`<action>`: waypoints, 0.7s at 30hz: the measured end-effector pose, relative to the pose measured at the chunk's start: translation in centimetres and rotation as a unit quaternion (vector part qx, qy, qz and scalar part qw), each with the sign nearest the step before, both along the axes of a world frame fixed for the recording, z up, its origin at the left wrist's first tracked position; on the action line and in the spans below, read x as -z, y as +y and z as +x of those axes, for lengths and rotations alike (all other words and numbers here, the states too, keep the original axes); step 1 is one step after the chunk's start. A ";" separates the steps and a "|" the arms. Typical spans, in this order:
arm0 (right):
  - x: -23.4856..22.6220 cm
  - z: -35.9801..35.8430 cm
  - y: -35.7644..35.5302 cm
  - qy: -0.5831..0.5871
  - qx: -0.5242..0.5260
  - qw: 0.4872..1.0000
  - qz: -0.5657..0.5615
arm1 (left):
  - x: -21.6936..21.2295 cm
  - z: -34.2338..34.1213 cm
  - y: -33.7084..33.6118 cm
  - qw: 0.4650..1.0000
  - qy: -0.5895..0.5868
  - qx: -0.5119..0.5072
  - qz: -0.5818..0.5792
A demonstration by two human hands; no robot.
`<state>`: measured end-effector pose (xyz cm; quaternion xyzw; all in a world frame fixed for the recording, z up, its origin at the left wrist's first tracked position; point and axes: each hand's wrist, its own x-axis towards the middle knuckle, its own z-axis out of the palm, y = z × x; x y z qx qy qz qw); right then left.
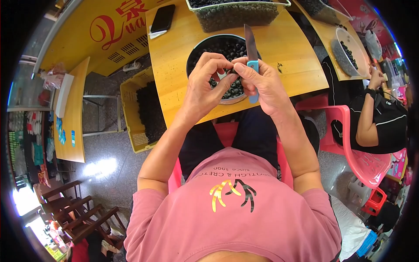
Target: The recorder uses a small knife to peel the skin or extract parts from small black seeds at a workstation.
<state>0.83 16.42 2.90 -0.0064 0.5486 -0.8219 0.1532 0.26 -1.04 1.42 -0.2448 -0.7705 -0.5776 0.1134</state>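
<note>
My right hand is closed round the blue handle of a small knife, its blade pointing up and away from me. Its thumb and fingers also meet the fingertips of my left hand. My left fingers are pinched together, and what they hold is too small and covered to make out. Both hands hover over a round basin on the table. Inside lie many small dark round things, some showing pale rings; I cannot tell their kind.
On the yellow wooden table are a clear tub of dark pieces and a black phone. A yellow crate of dark bits stands at left. To the right, another person's arm is near a pink chair and a bowl.
</note>
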 end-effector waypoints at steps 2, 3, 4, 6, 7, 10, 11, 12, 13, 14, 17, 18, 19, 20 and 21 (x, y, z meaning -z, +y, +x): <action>-0.1 -0.1 -0.2 -0.016 -0.004 1.000 -0.023 | 0.8 0.2 0.2 1.000 -0.016 -0.001 0.012; 0.0 -0.1 -0.2 -0.016 -0.004 1.000 -0.022 | 1.3 0.3 0.6 0.995 -0.051 0.017 0.084; 0.1 -0.1 -0.2 -0.011 -0.005 1.000 -0.021 | 1.7 0.3 0.7 0.984 -0.085 0.034 0.156; 0.2 0.0 -0.2 -0.006 -0.005 1.000 -0.020 | 1.8 0.6 0.8 0.980 -0.101 0.036 0.171; 0.1 0.0 -0.1 0.000 -0.008 1.000 -0.023 | 1.7 0.7 0.9 0.975 -0.117 0.039 0.184; 0.0 -0.1 -0.2 0.011 -0.009 1.000 -0.023 | 1.5 0.8 1.1 0.962 -0.138 0.040 0.234; -0.1 -0.1 -0.3 0.018 -0.006 1.000 -0.020 | 1.5 0.9 1.1 0.962 -0.138 0.040 0.234; -0.1 -0.1 -0.2 0.018 -0.006 1.000 -0.020 | 1.6 0.9 1.1 0.959 -0.146 0.040 0.241; -0.2 -0.1 -0.1 0.034 -0.011 0.999 -0.003 | 1.6 0.9 1.1 0.956 -0.153 0.040 0.248; -0.2 -0.1 0.0 0.051 -0.016 0.998 0.014 | 1.4 0.9 1.0 0.956 -0.153 0.040 0.249; 0.2 0.3 -0.6 0.263 0.090 0.934 0.223 | 0.8 1.0 0.8 0.939 -0.191 0.056 0.279; 0.1 0.5 -0.5 0.263 0.090 0.934 0.223 | 0.7 1.1 0.6 0.933 -0.210 0.052 0.289; -0.1 0.5 -0.3 0.348 0.093 0.876 0.321 | 0.6 1.1 0.5 0.926 -0.228 0.048 0.298; -0.3 0.6 -0.1 0.426 0.094 0.799 0.413 | 0.6 1.2 0.5 0.926 -0.228 0.048 0.298; -0.3 0.6 -0.2 0.426 0.095 0.799 0.413 | 0.7 1.1 0.6 0.925 -0.224 0.052 0.303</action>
